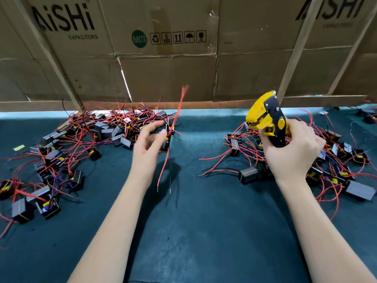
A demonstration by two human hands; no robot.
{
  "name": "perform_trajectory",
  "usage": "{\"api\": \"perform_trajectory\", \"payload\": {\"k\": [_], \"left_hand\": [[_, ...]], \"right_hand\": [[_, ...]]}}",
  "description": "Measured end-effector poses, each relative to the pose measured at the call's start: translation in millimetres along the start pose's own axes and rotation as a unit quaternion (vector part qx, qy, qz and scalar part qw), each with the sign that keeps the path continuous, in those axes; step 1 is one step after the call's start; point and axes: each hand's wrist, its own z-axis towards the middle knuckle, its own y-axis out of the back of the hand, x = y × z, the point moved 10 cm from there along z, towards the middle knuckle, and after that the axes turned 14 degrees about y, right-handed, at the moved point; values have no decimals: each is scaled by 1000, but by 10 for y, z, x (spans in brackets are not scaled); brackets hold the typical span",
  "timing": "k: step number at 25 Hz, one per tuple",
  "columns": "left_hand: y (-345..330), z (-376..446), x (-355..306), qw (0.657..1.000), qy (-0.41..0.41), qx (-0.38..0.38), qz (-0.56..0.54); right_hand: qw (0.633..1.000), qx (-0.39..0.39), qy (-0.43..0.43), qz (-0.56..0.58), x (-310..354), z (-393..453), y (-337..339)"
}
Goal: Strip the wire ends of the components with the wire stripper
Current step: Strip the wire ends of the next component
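Note:
My right hand (291,152) grips the yellow and black wire stripper (269,119) by its handles, jaws pointing up and left above the right pile. My left hand (149,139) is blurred by motion. Its thumb and fingertips pinch a small black component (166,142) just above the mat. One red wire (179,107) of that component whips upward. Another red lead (163,170) and a thin bare lead hang down from it. Piles of black components with red wires lie at the left (67,152) and at the right (334,160).
A dark teal mat (193,221) covers the bench between my forearms. Flattened cardboard boxes (167,58) and wooden slats (295,48) form a wall right behind the piles. A yellow scrap of tape (19,148) lies at the far left.

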Motion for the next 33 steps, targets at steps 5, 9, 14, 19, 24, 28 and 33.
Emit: {"api": "perform_trajectory", "payload": {"k": [5,9,14,19,24,28,33], "left_hand": [[-357,-24,330,991,91,84,50],[-326,-42,323,958,29,35,283],[-139,3,269,904,-1,-67,423],[-230,-64,104,937,-28,59,344],[-340,-173,143,897,-49,138,417],[-374,-155,96,868,-105,92,477],[-466,-209,41,830,-170,31,530]], "right_hand": [[977,13,-16,213,175,-90,-202],[877,138,-128,442,390,-306,-632],[814,300,-135,479,587,-558,-881],[858,308,-111,396,486,-529,-888],[941,287,-32,176,198,-383,-785],[935,238,-116,235,50,-401,-774],[854,236,-249,391,80,-510,-899]]}}
